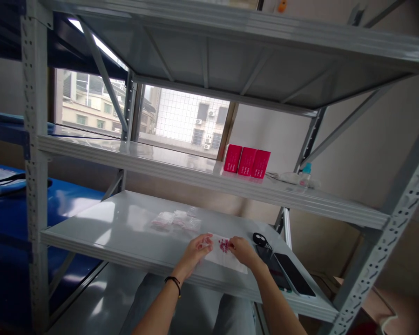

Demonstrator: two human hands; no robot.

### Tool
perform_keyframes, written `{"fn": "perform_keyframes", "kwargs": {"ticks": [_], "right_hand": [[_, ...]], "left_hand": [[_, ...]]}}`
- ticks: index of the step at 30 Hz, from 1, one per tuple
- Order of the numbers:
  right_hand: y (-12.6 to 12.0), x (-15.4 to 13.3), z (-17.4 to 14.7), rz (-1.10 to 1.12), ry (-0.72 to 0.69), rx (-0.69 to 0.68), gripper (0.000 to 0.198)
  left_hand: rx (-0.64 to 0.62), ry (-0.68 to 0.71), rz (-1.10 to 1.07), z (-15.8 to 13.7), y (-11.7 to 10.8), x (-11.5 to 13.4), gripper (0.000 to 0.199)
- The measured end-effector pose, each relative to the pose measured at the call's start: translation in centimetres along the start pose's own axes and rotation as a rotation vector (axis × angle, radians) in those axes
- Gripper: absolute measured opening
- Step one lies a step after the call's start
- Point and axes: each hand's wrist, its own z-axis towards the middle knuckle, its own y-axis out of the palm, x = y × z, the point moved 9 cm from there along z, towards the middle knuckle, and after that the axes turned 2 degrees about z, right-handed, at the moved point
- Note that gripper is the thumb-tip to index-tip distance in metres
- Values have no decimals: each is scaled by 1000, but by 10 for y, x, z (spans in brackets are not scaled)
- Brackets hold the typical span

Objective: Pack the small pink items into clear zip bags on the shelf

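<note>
As hands pinch clear bag.

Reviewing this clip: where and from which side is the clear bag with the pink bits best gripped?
By its two near top corners, from the front edge of the shelf. The clear bag lies flat, so pinching its thin edges suits it; the left hand and right hand sit there.

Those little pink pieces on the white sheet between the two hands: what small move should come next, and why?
Probably pinching up one of the pink pieces. Both the left hand and the right hand rest on the white sheet either side of the cluster, fingers pointing at it and seemingly holding nothing. Small clear bags lie just behind on the shelf, perhaps to receive them.
</note>
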Motion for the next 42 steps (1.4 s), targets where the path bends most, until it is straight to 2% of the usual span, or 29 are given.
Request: {"fn": "perform_keyframes", "kwargs": {"ticks": [3,7,10,12,16,20,22,27,30,32,37,42], "right_hand": [[-28,-12,-1,53,-11,60,23],[-63,-58,-2,316,-106,135,20],[-67,-97,0,427,-235,84,18],[-66,-108,1,435,-291,73,23],[-54,-102,-2,427,-331,46,32],[-43,-100,-10,397,-352,-14,18],[-44,-100,-13,397,-315,0,18],[-50,-109,-22,408,-258,31,15],[-53,-105,-25,541,-149,105,19],[-51,-102,-26,614,-86,127,17],[-41,-101,-27,755,-63,133,18],[-30,-93,-29,837,19,144,16]], "left_hand": [[-2,-10,0,0,0,-2,59],[-11,5,19,-1,0,-1,59],[-33,35,19,-2,1,5,55],[-47,63,-24,-3,2,10,50],[-54,15,-218,-3,1,7,43],[-42,-46,-245,-3,-1,1,43],[1,4,-183,-4,-6,9,40],[151,204,193,-17,-23,50,32],[162,242,231,-25,-27,66,30],[172,262,232,-29,-30,72,29],[212,322,327,-33,-34,78,27],[214,356,398,-37,-28,84,28]]}}
